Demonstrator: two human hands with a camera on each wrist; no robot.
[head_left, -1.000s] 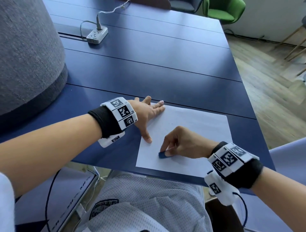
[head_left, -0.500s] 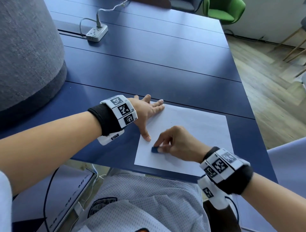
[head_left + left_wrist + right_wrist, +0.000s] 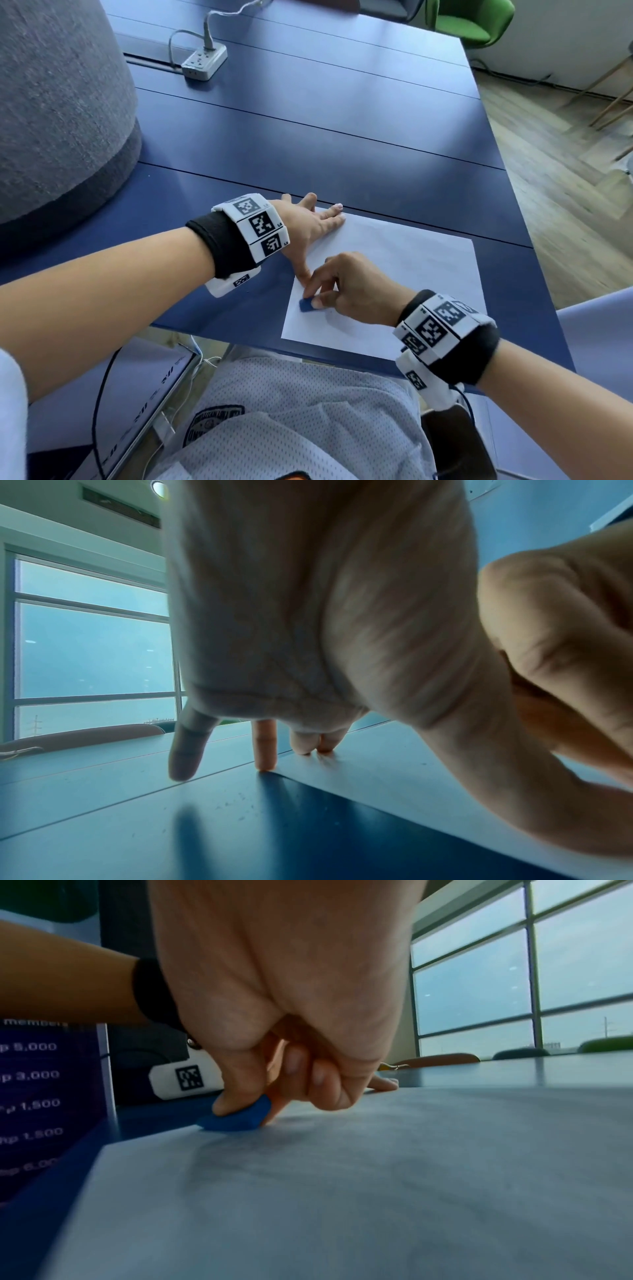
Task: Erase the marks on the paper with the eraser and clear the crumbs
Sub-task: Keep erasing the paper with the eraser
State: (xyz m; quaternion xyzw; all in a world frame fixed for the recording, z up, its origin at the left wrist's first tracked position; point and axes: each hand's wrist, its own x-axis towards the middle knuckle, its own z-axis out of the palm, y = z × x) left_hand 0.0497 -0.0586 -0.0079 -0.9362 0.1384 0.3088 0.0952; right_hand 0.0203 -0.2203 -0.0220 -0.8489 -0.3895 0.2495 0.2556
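A white sheet of paper (image 3: 407, 274) lies on the blue tabletop (image 3: 308, 137), close to the near edge in front of the person. The right hand (image 3: 356, 287) pinches a small blue eraser (image 3: 307, 304) between thumb and forefinger, the other fingers curled in behind, and presses it onto the sheet near the sheet's 8 o'clock corner. From the right wrist view the eraser (image 3: 236, 1118) sits flat-edged on the paper (image 3: 342, 1177) under the thumb tip.

The left hand (image 3: 308, 229) lies spread with straight fingers, gripping nothing; it holds down the paper's left edge, its thumb reaching toward 5 o'clock until it is just beside the right hand's fingers. The eraser is at about 6 o'clock from the left hand, just below that thumb. In the left wrist view the fingertips (image 3: 263, 761) touch down at the sheet's far corner.

A power strip (image 3: 204, 61) rests at the tabletop's 11 o'clock, well apart from both hands.
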